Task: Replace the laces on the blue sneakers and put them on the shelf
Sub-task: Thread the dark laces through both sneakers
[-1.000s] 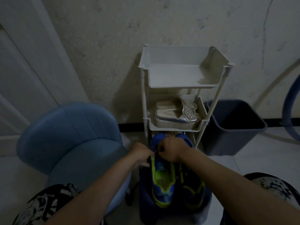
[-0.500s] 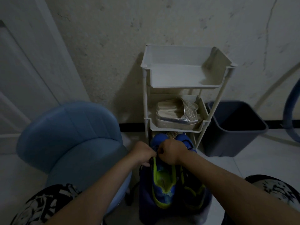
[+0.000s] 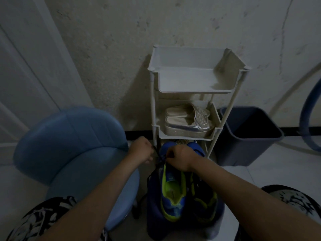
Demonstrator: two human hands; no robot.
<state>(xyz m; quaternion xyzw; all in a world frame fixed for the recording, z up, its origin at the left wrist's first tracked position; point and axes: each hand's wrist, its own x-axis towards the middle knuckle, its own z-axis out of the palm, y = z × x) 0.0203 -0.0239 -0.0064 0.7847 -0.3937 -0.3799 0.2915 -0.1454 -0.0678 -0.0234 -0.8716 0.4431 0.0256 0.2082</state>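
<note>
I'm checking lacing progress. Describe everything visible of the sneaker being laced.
The sneaker is blue with lime-green lining and trim, seemingly fabric. It sits upright, toe pointing away toward the white shelf rack, beside its twin sneaker on a dark blue surface. A dark lace runs from its front to the left hand, which grips it; the right hand pinches the lace at the eyelets.
</note>
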